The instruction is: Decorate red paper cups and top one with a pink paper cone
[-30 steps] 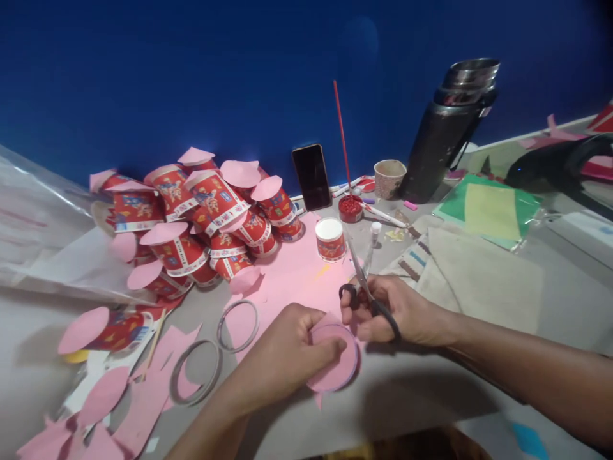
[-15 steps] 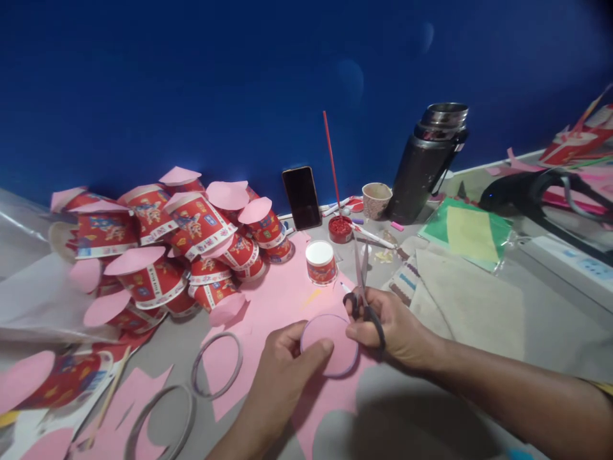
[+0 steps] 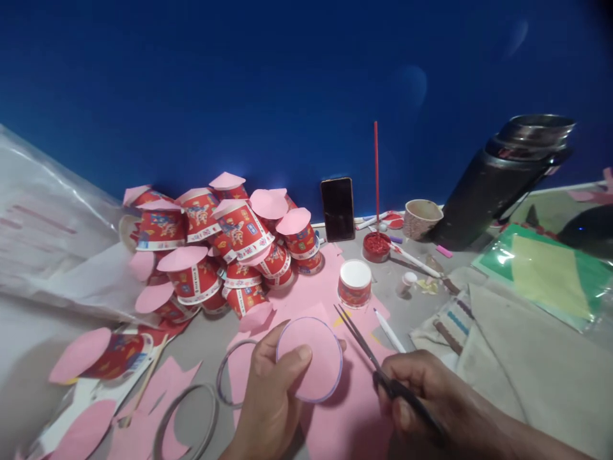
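A round pink paper disc (image 3: 320, 367) with a blue-violet outline is pinched in my left hand (image 3: 275, 383), thumb on top and fingers behind it. My right hand (image 3: 421, 393) holds black-handled scissors (image 3: 360, 338), whose blades point up and left, beside the disc and apart from it. Beneath both hands lies a pink paper sheet (image 3: 345, 421). A short red and white cup (image 3: 355, 284) stands on the sheet beyond the disc, and a white marker (image 3: 389, 330) lies near the scissors.
Many red paper cups with pink tops (image 3: 194, 281) are piled at the left. A phone (image 3: 338, 209) leans on the blue wall. A red jar (image 3: 376, 246) holds an upright stick. Grey rings (image 3: 211, 421) lie at lower left; a black flask (image 3: 483, 185) stands right.
The view has shifted left. My right hand has moved away from the disc with the scissors, whose blades have come closer together. The disc is tilted more toward me in my left hand.
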A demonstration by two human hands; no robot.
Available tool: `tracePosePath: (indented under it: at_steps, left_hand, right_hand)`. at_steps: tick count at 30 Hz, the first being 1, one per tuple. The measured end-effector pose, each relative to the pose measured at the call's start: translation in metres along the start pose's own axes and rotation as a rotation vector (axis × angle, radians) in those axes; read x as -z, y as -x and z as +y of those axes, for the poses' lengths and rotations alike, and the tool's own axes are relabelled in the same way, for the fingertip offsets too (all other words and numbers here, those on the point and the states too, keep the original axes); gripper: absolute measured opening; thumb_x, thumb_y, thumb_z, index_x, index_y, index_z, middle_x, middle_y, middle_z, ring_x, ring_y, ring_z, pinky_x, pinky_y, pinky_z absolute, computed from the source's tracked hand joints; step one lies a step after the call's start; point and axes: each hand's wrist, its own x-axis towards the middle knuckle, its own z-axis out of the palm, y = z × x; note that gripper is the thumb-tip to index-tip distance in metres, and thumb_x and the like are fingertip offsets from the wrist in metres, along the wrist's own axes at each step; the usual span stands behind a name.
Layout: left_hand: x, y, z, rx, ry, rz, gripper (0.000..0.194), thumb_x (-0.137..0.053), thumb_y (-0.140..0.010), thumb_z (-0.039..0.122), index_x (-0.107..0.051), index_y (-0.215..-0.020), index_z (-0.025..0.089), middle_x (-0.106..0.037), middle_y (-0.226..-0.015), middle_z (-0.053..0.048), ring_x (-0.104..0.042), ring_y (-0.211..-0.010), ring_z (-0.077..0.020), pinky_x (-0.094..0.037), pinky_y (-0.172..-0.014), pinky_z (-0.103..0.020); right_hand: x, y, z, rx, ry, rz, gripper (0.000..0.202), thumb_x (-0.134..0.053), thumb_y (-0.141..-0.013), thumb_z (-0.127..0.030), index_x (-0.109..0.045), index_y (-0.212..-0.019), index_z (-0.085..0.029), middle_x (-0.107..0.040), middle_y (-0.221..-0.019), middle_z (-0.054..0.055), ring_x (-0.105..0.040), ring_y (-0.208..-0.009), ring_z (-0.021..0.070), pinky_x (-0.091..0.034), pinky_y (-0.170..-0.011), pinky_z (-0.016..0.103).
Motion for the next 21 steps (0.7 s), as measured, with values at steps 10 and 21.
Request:
tracePosePath:
  at_steps: [10,21]
  left_hand:
    - [0.0105,-0.0039,-0.0091,-0.023,-0.009,-0.039,0.036,-0.096,-0.059,0.03,-0.083,-0.091,0.017,-0.08,-0.076,-0.004,-0.074,-0.065,-0.0197,-0.061,-0.065,-0.028]
    - [0.0093,-0.0013,-0.0093,-0.1,-0.063,-0.107,0.026,-0.092,-0.064,0.03,-0.082,-0.084,0.017,-0.078,-0.073,-0.003,-0.067,-0.062,-0.0165,-0.058,-0.062,-0.027]
  right_hand:
    - [0.0039,0.0001,0.0063,-0.054,-0.05,-0.092,0.063,-0.083,-0.064,-0.074,-0.057,-0.071,-0.017,-0.054,-0.059,-0.002,-0.045,-0.052,0.0079,-0.032,-0.048,0.019]
    - [-0.0017,0.0007,-0.0001,-0.09,-0.114,-0.107,0.078,-0.084,-0.045,-0.087,-0.06,-0.068,-0.016,-0.058,-0.052,-0.001,-0.05,-0.046,0.0076,-0.032,-0.044,0.017]
